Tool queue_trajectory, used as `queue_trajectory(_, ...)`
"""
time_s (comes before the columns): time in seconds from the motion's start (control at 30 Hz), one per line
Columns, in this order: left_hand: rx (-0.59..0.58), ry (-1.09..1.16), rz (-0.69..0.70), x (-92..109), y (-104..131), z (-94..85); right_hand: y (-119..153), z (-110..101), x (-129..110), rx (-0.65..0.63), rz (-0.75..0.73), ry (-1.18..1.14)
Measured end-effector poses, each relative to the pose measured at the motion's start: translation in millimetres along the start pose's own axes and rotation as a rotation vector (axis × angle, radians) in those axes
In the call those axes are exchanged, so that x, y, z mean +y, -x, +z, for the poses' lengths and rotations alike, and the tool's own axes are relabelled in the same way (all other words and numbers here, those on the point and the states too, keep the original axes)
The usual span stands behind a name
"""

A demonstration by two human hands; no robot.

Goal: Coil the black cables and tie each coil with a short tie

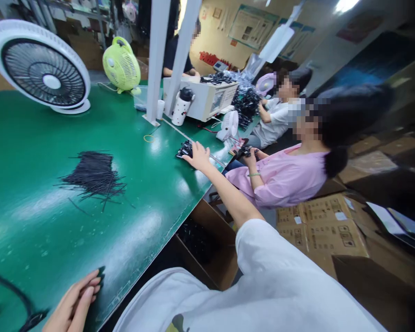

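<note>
My right hand [199, 156] reaches out along the table's edge, its fingers spread over a small pile of black parts [185, 149]; whether it grips any of them cannot be made out. My left hand [78, 299] rests at the near edge of the green table [124, 221], fingers curled together, and what they hold, if anything, is hidden. Between the hands and to the left lies a loose bundle of thin black strips [93, 175]. A black cable [14, 290] runs beside my left hand.
A white fan [44, 67], a green fan [121, 65], white posts and a bottle [182, 107] stand on the table's far side. A person in pink [287, 177] sits at the right, others beyond. Cardboard boxes [325, 226] and an open carton [210, 244] are below.
</note>
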State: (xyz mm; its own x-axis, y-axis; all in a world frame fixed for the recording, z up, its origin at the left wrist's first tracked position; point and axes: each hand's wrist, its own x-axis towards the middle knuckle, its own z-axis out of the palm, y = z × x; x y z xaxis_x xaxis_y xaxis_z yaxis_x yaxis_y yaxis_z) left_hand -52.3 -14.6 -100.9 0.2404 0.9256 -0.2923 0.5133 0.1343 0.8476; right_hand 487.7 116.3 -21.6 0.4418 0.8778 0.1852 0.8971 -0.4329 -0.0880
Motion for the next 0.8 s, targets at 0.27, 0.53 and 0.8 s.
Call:
queue_trajectory(0.27,0.435,-0.337,-0.016,46,36,-52.6,125,5,-136,-0.3,-0.874,-0.504)
queue_trajectory(0.53,0.439,-0.814,-0.103,46,18,-53.9,195,2,-287,-0.479,-1.55,-0.494)
queue_trajectory(0.8,0.338,-0.301,0.037,65,34,-83.5,203,-1,-375,-0.496,-1.526,-0.531)
